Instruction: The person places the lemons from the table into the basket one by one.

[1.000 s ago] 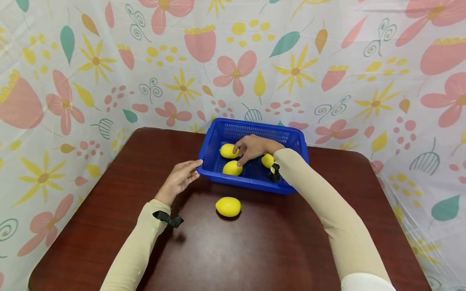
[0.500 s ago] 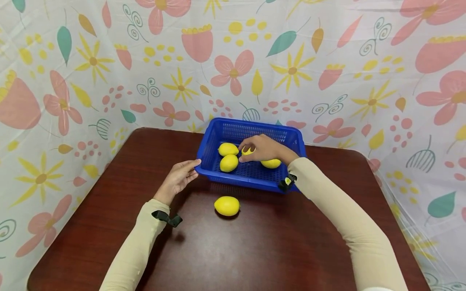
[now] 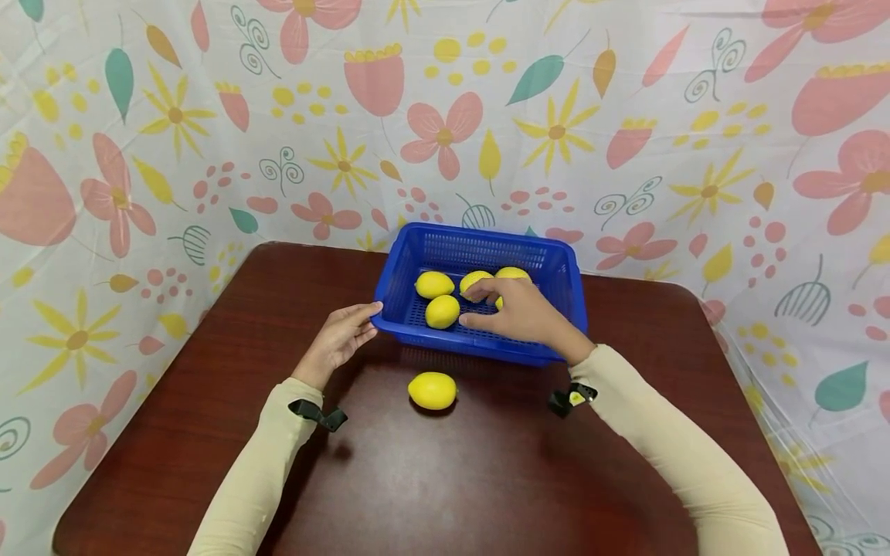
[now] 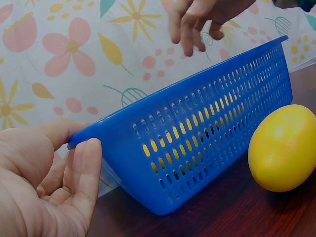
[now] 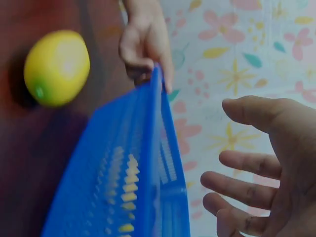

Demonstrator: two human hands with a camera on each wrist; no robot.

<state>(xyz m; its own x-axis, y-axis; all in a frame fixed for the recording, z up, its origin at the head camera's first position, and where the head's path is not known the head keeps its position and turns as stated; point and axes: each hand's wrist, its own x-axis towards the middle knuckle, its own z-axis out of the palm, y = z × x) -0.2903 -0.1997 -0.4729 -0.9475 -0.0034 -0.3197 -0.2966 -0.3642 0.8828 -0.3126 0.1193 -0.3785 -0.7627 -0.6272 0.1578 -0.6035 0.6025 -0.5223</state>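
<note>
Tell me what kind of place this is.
Probably a staged tabletop setup, not a real kitchen: a dark wooden table enclosed by floral cloth, holding only a blue basket and yellow lemons.

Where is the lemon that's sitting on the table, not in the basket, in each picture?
Head: the lemon on the table lies at centre, just in front of the blue basket.
Left wrist: at the right edge, beside the basket wall.
Right wrist: upper left, blurred.
Shared landmark: the blue basket.
</note>
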